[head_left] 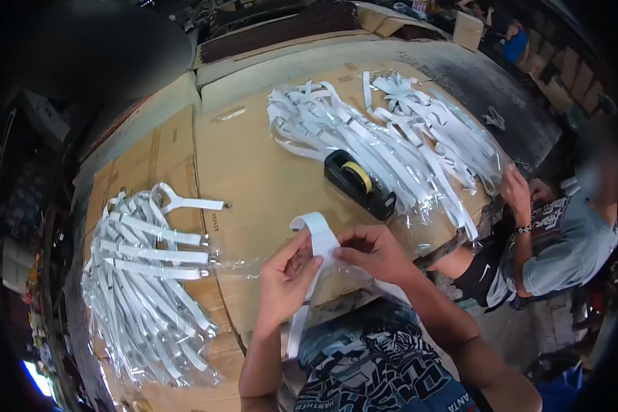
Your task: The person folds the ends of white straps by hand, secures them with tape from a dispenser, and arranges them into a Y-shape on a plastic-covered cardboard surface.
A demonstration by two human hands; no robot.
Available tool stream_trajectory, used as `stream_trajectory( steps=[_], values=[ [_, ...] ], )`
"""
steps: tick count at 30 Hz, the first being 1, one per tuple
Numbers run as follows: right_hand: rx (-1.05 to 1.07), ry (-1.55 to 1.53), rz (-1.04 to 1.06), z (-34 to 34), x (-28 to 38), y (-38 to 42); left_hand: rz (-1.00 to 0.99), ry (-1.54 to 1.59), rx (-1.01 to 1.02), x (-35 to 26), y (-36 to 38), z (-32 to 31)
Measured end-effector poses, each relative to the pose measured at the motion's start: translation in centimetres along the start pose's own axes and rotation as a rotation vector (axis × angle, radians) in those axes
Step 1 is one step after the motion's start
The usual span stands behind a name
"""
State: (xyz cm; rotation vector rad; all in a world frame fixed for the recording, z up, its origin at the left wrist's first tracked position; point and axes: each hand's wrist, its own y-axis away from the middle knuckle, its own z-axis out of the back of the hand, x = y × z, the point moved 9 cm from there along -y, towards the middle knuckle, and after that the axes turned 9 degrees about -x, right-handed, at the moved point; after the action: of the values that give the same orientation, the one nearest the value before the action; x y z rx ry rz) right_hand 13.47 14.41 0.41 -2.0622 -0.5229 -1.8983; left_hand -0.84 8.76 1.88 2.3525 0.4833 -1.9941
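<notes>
White elastic suspenders (323, 242) are held up in front of my chest, over the near edge of the cardboard-covered table. My left hand (283, 281) pinches their wide joined part from the left, thumb in front. From the right, my right hand (378, 253) grips the same part between thumb and fingers. One strap loops over at the top, while other strap ends hang below my hands. Clear plastic shows under my right hand. A black tape dispenser (338, 172) with a yellow-cored roll lies beyond that hand.
Suspenders with metal clips and clear plastic lie in a left pile (144, 295), a back pile (329, 123) and a right pile (436, 130). Cardboard (244, 185) covers the table. A co-worker (570, 233) sits at right, one hand (516, 196) by the right pile.
</notes>
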Motion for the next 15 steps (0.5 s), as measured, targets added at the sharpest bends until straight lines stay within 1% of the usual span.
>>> stream_trajectory(
  steps=[2,3,7,15],
  values=[
    [-0.011,-0.008,-0.053,0.7,1.0,0.6,0.01,0.029,-0.012,-0.2,0.2,-1.0],
    [0.002,-0.083,0.009,-2.0,0.1,-0.7,-0.02,-0.058,0.008,-1.3,-0.6,1.6],
    [0.003,-0.033,0.021,-0.6,0.4,0.2,-0.003,-0.003,-0.009,-0.8,0.0,-0.2],
    [0.025,0.015,0.026,-0.7,0.5,0.5,-0.006,-0.065,-0.01,-0.7,0.2,-0.6]
  ],
)
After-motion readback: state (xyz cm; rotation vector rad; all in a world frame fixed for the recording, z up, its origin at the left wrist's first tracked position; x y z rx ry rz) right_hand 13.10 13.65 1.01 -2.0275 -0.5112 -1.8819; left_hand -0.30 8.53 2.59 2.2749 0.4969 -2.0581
